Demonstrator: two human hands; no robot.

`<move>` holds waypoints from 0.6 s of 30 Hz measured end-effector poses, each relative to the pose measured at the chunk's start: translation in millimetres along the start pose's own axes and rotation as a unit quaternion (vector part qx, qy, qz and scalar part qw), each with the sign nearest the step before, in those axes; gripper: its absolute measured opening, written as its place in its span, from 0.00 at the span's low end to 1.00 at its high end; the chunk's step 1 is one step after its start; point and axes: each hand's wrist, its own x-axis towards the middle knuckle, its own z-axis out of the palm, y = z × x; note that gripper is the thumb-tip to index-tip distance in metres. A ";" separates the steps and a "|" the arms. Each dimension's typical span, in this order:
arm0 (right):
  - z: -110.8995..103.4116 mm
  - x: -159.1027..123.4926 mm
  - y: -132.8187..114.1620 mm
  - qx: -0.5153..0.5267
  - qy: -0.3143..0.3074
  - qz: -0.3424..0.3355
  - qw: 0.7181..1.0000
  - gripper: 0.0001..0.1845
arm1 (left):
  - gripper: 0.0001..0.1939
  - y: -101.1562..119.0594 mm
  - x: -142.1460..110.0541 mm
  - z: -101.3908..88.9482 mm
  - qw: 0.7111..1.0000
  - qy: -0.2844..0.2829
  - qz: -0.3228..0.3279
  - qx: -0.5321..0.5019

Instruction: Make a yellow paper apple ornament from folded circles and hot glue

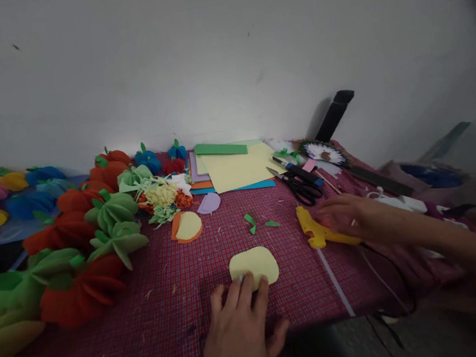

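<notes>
The left hand [241,328], fingers loosely spread, rests its fingertips on a pale yellow paper cutout [253,259] near the front edge of the tabletop [180,305]. Well apart, the right hand [353,215] lies over a yellow glue gun [315,234] toward the right edge; whether it grips is unclear. The rounded cutout looks trimmed but flat, apparently unassembled; toward the left edge, paper pumpkins [114,212] appear finished.

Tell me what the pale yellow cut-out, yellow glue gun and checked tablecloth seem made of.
Pale yellow cut-out: probably matt paper or thin card, judging by its flat face and clean edge.
Yellow glue gun: likely smooth plastic, from its even colour and moulded shape.
Checked tablecloth: dull, probably woven fabric, from its fine thread-like check.
</notes>
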 end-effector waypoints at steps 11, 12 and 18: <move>39.1 114.1 -47.5 -0.006 -0.017 -0.057 0.998 0.13 | 0.23 0.7 2.9 -6.3 1.000 0.023 -0.008 0.006; 38.8 116.2 -49.0 -0.012 -0.021 -0.052 0.998 0.12 | 0.22 0.7 3.1 -6.5 1.000 0.025 -0.010 0.003; 20.5 109.2 -58.8 0.067 -0.012 0.013 0.998 0.05 | 0.19 1.6 3.7 -8.2 0.999 0.047 -0.016 -0.004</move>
